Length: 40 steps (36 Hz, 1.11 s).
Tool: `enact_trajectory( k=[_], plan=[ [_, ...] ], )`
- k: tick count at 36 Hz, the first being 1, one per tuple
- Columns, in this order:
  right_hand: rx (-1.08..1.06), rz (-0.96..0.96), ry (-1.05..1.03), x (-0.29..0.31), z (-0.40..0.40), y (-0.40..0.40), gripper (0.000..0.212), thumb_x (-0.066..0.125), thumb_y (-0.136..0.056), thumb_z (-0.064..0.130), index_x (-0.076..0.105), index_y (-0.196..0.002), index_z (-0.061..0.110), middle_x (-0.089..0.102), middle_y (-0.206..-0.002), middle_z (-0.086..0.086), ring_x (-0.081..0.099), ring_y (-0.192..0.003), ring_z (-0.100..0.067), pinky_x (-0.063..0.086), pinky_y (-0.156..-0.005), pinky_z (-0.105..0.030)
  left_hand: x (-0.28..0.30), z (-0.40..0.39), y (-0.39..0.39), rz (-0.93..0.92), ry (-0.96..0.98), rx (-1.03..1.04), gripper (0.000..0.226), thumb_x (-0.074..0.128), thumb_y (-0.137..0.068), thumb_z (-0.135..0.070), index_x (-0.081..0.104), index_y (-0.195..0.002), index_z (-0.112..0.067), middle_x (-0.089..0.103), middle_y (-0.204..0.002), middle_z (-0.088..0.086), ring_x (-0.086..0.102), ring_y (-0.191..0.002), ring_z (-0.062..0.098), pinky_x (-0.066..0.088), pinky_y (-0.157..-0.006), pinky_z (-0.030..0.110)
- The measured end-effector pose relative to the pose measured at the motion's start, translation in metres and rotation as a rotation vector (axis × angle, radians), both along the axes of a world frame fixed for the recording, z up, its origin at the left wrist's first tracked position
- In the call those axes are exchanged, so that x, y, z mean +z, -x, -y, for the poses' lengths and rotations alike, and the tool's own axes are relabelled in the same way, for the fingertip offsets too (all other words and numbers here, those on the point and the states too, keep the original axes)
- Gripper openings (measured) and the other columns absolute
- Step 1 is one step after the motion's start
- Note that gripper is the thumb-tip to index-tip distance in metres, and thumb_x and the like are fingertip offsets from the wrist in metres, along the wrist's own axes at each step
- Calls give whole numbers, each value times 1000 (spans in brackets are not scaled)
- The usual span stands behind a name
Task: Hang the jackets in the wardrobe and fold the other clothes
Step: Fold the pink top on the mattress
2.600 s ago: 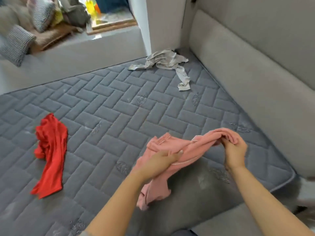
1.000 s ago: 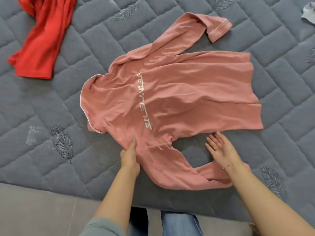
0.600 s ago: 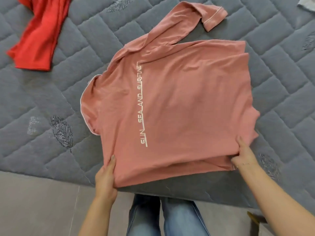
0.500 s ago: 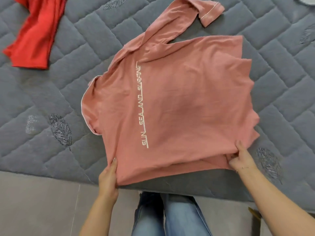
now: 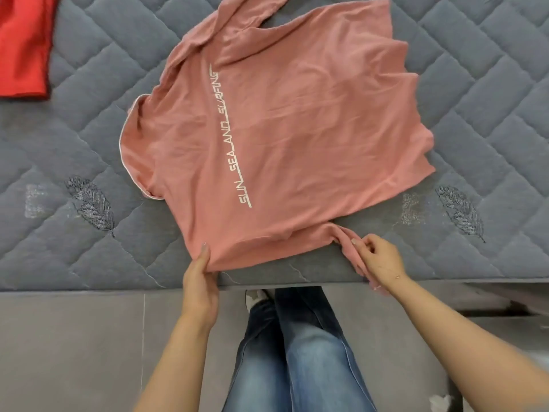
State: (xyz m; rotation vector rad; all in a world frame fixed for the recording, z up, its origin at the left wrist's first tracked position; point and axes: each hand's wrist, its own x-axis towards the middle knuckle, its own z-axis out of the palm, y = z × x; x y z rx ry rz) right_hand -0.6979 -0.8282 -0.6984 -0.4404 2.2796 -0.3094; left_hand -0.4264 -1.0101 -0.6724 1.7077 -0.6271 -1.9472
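Observation:
A pink shirt (image 5: pixel 297 129) with white lettering lies spread flat on the grey quilted mattress (image 5: pixel 74 218), its collar to the left and its hem to the right. One sleeve runs off the top edge of the view. My left hand (image 5: pixel 200 281) grips the near shoulder corner at the mattress's front edge. My right hand (image 5: pixel 377 258) pinches the near sleeve, which is bunched and pulled out along the front edge.
A red garment (image 5: pixel 22 46) lies on the mattress at the upper left. The mattress's front edge runs across the view above the grey floor (image 5: pixel 74 352), where my jeans-clad legs (image 5: pixel 297 352) stand.
The bunched shirt was laid out flat on the mattress. My right hand left the hem corner and now pinches the near sleeve. My left hand stays on the near shoulder corner.

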Motion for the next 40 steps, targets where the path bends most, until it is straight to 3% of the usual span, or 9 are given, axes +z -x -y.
enact_trajectory(
  k=[5,10,17,19,22,26,31,35,40],
  plan=[
    [-63,481,-42,9,-30,-57,22,60,-94,9,59,-73,9,63,-71,-8,58,-58,-10,44,-54,-17,11,-7,-1,257,80,-86,24,53,-97,-41,63,-90,-20,69,-90,-13,62,-89,8,50,-75,26],
    [-451,364,83,15,-33,-50,18,56,-95,2,63,-107,-8,66,-89,-17,59,-72,-16,50,-65,-20,5,-6,-10,562,223,-259,45,52,-97,-40,37,-61,-18,41,-61,-6,38,-58,12,30,-54,27],
    [-1073,597,527,9,5,34,39,45,-102,17,44,-137,3,53,-125,-12,50,-122,-25,41,-103,-36,-16,9,-5,437,27,-307,34,62,-92,-39,60,-109,-10,64,-113,9,58,-100,21,48,-89,39],
    [-1122,641,597,4,20,58,29,44,-102,24,53,-127,13,57,-119,-4,50,-120,-19,39,-104,-33,-22,18,1,399,19,-179,49,65,-91,-36,55,-126,-3,56,-129,25,55,-96,19,45,-100,46],
    [-1191,634,698,-1,44,89,11,51,-99,28,60,-99,21,69,-96,3,63,-99,-12,51,-93,-27,-31,36,7,311,60,-55,59,69,-88,-36,47,-136,-8,55,-136,18,58,-106,14,47,-102,40],
    [-1239,674,851,-7,70,126,34,54,-97,36,58,-124,16,62,-127,-2,58,-118,-20,44,-105,-36,-41,60,23,205,58,-10,65,68,-86,-45,48,-135,-7,60,-127,4,60,-112,14,50,-89,25],
    [-1403,430,834,-4,56,147,16,46,-102,28,56,-91,21,51,-143,-4,56,-122,-17,46,-97,-28,-44,65,39,423,156,118,19,59,-95,-38,61,-95,-20,61,-93,-8,57,-85,6,48,-73,17],
    [-1553,256,730,-2,12,145,17,52,-100,23,54,-84,22,61,-127,-3,60,-75,-4,50,-90,-23,-41,54,35,588,138,250,30,55,-98,-33,58,-116,-9,59,-106,2,55,-95,13,51,-89,31],
    [-1541,359,687,-8,-10,134,10,52,-99,22,52,-90,24,59,-93,8,60,-110,-11,45,-99,-22,-39,39,31,732,137,210,35,52,-98,-41,57,-116,-11,58,-125,12,50,-100,14,45,-90,29]
  ],
)
